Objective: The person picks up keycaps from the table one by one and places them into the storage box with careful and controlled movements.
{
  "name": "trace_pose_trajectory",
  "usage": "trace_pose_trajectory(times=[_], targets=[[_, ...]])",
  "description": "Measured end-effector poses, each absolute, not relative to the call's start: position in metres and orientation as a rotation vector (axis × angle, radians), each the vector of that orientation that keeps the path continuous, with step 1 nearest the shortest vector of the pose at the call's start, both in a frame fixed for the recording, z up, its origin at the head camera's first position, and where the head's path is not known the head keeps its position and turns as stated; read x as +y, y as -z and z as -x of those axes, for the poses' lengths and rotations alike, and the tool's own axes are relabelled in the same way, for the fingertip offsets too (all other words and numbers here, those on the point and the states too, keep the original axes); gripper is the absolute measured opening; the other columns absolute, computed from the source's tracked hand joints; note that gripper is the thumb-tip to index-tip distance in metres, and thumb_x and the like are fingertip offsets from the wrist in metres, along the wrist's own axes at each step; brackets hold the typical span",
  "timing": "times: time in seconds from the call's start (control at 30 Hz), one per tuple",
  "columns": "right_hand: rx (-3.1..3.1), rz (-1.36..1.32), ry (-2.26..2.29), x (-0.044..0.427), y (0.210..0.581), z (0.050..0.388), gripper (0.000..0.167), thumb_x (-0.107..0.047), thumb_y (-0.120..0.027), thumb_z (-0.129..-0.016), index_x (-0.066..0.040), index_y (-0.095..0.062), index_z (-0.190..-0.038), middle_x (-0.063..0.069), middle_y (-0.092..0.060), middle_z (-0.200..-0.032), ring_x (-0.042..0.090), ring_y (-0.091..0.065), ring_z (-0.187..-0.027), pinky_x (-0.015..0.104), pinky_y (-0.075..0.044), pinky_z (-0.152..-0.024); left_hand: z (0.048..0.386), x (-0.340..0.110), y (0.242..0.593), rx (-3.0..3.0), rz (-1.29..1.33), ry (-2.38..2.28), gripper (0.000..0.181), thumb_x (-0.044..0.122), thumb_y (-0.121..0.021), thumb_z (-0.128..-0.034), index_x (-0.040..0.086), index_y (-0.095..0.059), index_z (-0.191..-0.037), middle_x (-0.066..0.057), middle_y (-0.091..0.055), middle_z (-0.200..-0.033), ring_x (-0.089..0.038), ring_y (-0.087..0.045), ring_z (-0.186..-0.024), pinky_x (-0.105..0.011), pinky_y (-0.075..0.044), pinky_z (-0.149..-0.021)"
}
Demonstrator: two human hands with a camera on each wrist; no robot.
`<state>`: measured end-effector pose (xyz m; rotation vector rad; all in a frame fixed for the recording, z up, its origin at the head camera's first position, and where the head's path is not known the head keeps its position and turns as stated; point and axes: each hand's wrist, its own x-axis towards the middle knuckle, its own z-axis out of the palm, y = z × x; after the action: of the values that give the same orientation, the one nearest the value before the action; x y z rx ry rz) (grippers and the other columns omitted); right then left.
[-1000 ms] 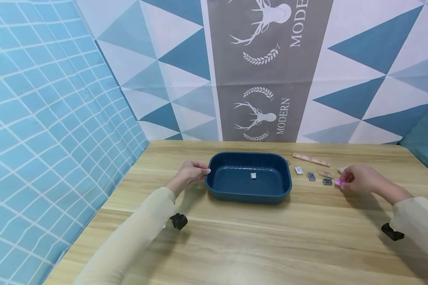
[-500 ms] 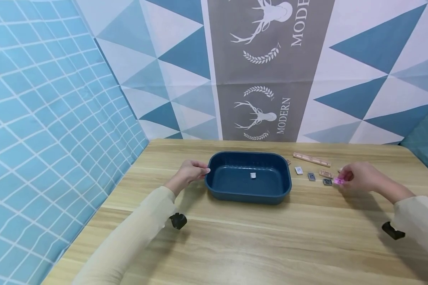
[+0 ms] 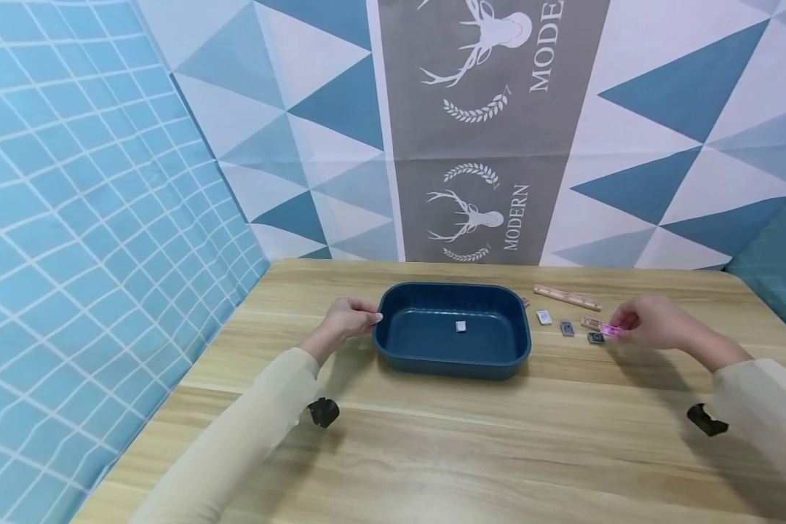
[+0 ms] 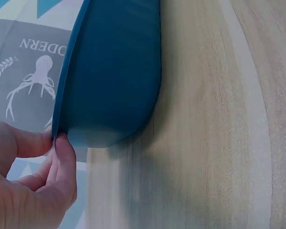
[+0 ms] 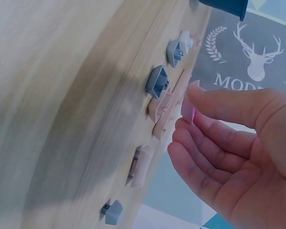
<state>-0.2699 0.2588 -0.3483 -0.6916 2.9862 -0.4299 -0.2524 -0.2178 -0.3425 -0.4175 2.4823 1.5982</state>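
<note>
My left hand (image 3: pixel 348 318) pinches the left rim of a dark blue rectangular tray (image 3: pixel 426 343) between thumb and fingers. In the left wrist view, the thumb and index finger meet on the tray's edge (image 4: pixel 57 109). One small white keycap (image 3: pixel 461 327) lies on the tray floor. Over to the right, my right hand (image 3: pixel 655 322) pinches a bright pink keycap (image 5: pixel 188 107) by its edge, held off the table. Below and beside that hand lie a dark keycap (image 3: pixel 595 338), a grey keycap (image 3: pixel 567 329), a white keycap (image 3: pixel 544 317) and a beige keycap (image 3: pixel 591 323).
A long beige spacebar-like keycap (image 3: pixel 567 298) lies behind the small ones. Past my right hand, a pale keycap (image 5: pixel 141 167) and a blue-grey keycap (image 5: pixel 113 213) show in the right wrist view. A patterned cloth wall (image 3: pixel 327 145) stands behind the wooden table (image 3: pixel 432 451).
My right hand has shifted slightly left with the pink keycap, which now overlaps the beige one in the head view. The left hand stays on the tray rim.
</note>
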Motion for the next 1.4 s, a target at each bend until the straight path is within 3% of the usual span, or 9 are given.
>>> trace_pose_trajectory(times=[0.47, 1.4], targets=[[2.966, 0.771, 0.445, 0.252, 0.344, 0.268, 0.009, -0.008, -0.075, -0.077, -0.002, -0.071, -0.082, 0.001, -0.067, -0.075, 0.009, -0.059, -0.068, 0.021, -0.049, -0.057, 0.255, -0.22, 0.345, 2.45, 0.4, -1.636, 0.025, 0.004, -0.066, -0.0888, -0.006, -0.063, -0.112, -0.015, -0.062, -0.109, -0.012, -0.064, -0.08, -0.034, -0.057, -0.092], [2.848, 0.722, 0.505, 0.232, 0.323, 0.274, 0.009, -0.009, -0.072, -0.081, -0.002, -0.068, -0.086, 0.001, -0.065, -0.077, 0.012, -0.054, -0.069, 0.024, -0.046, -0.057, 0.255, -0.22, 0.346, 2.44, 0.417, -1.626, 0.025, 0.007, -0.065, -0.0906, -0.003, -0.063, -0.114, -0.014, -0.062, -0.111, -0.013, -0.063, -0.084, -0.03, -0.058, -0.09]])
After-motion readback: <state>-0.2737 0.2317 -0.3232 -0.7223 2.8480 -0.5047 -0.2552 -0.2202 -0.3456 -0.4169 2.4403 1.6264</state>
